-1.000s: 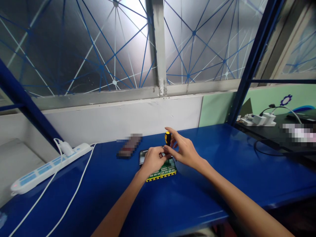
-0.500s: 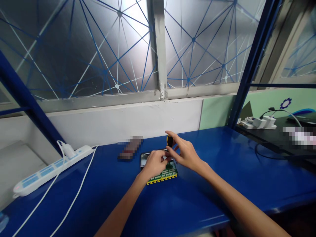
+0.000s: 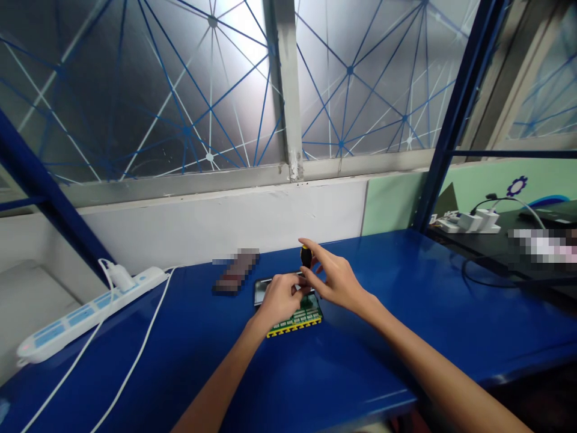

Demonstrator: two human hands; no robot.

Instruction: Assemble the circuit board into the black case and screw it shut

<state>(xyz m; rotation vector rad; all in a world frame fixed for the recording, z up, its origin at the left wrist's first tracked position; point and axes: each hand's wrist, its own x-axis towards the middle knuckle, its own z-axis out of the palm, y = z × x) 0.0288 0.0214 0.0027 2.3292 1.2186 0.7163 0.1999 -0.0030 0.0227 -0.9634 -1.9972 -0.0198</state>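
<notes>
Your left hand and right hand close together over a circuit board

You have the circuit board lying before you on the blue table, its green face partly covered by your left hand and its toothed yellow edge strip turned toward you. Beyond it, a dark-rimmed grey panel shows past your left knuckles.

Your left thumb and forefinger are drawn together above the board; what they may be pinching is hidden. Your right hand curves about a black-and-yellow tool handle, which stands nearly upright, with your forefinger reaching over its top and your thumb lower down, near your left fingertips. You cannot tell from this view how firmly those fingers grip it, and the tool's lower end is out of sight.

Just left of the panel, toward the wall, lies a dark reddish object, its details pixelated. Well to your left is a white power strip with a white plug in its far end; white cables trail toward you. Patterned windows rise behind the wall. Off to your right, white adapters sit on a black desk.
</notes>
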